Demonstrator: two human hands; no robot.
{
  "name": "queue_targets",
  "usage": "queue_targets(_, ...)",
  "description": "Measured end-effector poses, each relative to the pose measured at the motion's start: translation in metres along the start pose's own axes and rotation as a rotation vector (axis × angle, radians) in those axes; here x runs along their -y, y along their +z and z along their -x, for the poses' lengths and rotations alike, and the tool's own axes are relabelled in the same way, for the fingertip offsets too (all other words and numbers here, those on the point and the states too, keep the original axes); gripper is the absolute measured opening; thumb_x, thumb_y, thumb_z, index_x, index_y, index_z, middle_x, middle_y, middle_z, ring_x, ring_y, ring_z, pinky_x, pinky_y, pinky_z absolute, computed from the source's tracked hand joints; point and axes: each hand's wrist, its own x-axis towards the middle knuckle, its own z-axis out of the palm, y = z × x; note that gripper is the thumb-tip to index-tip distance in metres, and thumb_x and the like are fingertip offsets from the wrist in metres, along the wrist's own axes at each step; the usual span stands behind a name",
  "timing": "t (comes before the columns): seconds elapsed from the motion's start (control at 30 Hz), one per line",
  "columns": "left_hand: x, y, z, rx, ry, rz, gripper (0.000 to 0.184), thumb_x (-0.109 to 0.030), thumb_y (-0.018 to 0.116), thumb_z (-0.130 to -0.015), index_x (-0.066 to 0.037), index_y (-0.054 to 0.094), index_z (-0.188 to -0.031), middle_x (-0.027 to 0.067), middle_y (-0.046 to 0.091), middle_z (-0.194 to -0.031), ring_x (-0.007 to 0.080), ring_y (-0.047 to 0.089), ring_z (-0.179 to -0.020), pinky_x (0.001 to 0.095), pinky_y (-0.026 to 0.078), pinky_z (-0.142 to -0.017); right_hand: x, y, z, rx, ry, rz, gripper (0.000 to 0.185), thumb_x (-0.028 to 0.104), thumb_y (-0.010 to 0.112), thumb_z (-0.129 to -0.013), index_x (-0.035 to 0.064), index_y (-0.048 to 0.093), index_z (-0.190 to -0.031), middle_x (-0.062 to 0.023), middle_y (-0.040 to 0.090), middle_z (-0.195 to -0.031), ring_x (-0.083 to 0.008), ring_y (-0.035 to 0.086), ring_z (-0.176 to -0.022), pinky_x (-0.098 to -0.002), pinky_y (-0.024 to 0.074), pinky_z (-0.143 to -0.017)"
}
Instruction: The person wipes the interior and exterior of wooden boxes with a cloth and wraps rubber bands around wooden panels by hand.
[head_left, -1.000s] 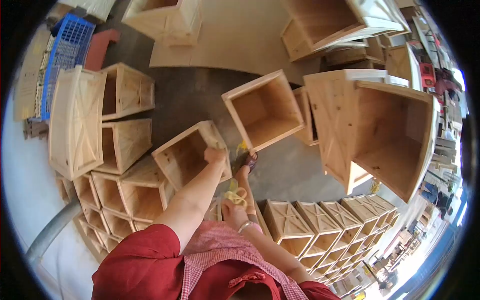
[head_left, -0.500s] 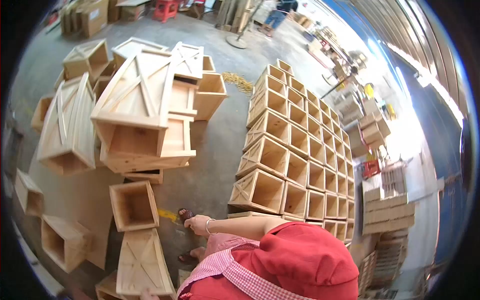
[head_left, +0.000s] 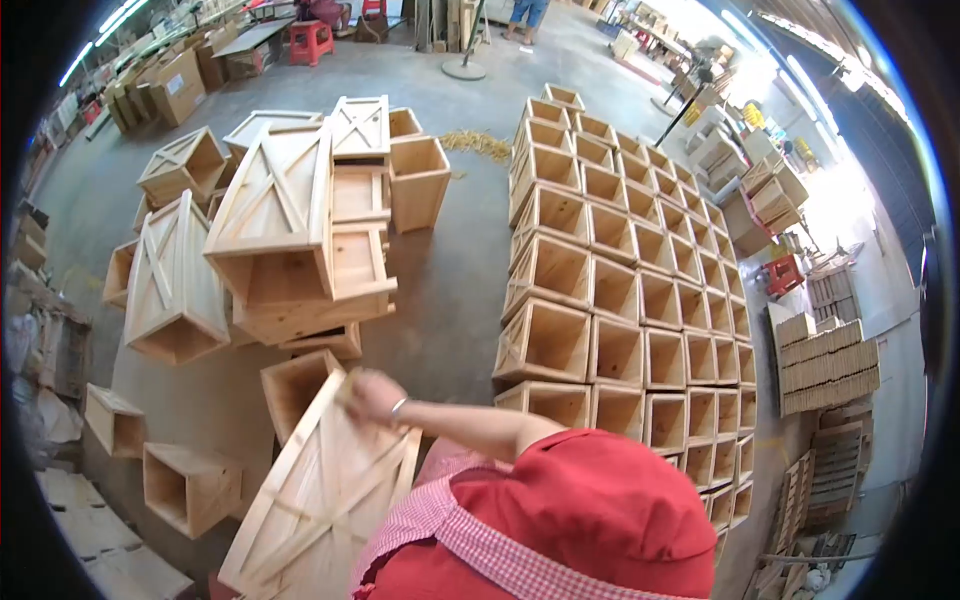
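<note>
My right hand (head_left: 372, 397), with a bracelet at the wrist, grips the upper edge of a tapered wooden crate (head_left: 325, 490). The hand is slightly blurred. This crate has X-shaped slats on the side facing me and leans at a tilt close to my body. Right behind it, another open wooden crate (head_left: 292, 392) is partly covered by it. I cannot see my left hand; the lower part of the held crate runs out of the picture at the bottom.
Neat rows of open crates (head_left: 560, 270) stand on the right. A loose pile of crates (head_left: 275, 190) rises at left, and two single crates (head_left: 190, 485) lie on the floor nearer me. A stand base (head_left: 464, 71) and a red stool (head_left: 311, 43) are farther back.
My right hand has gone from hanging free over the floor to holding the crate's upper edge. The crate is now raised and tilted to the right. My left hand has left the picture.
</note>
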Motion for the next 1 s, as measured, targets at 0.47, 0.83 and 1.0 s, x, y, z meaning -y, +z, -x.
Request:
queue_targets(0.47,0.022,0.000,-0.008,0.237,0.171,0.421,0.077,0.006,0.067,-0.055,-0.004,0.041,-0.128,0.0086,0.054,-0.115,0.0243,0.053,-0.106,0.0368,0.047,-0.087,-0.246,-0.280,-0.036,-0.424,-0.332,1.322,0.002,0.014,0.062,-0.069,0.0150,0.065,-0.069,-0.0043,0.061,-0.068,-0.0201,0.061,-0.060,-0.0388,0.0494,-0.050)
queue_targets(0.83,0.001,0.030,0.030,0.071,0.243,0.451,0.052,0.005,0.066,-0.061,-0.001,0.053,-0.112,0.0043,0.060,-0.088,0.0143,0.058,-0.073,0.0254,0.048,-0.065,0.021,-0.105,0.060,0.398,-0.222,0.234,0.014,0.010,0.059,-0.081,0.0023,0.059,-0.092,-0.0140,0.063,-0.079,-0.0259,0.062,-0.071,-0.0353,0.0492,-0.064)
queue_targets(1.0,0.010,0.039,0.027,0.040,0.196,0.527,0.046,0.006,0.064,-0.063,-0.002,0.056,-0.107,0.0035,0.060,-0.087,0.0143,0.058,-0.075,0.0255,0.048,-0.067,0.092,0.010,0.113,0.291,-0.320,-0.176,0.011,0.006,0.056,-0.084,-0.0020,0.058,-0.077,-0.0107,0.062,-0.064,-0.0175,0.060,-0.056,-0.0284,0.0465,-0.052)
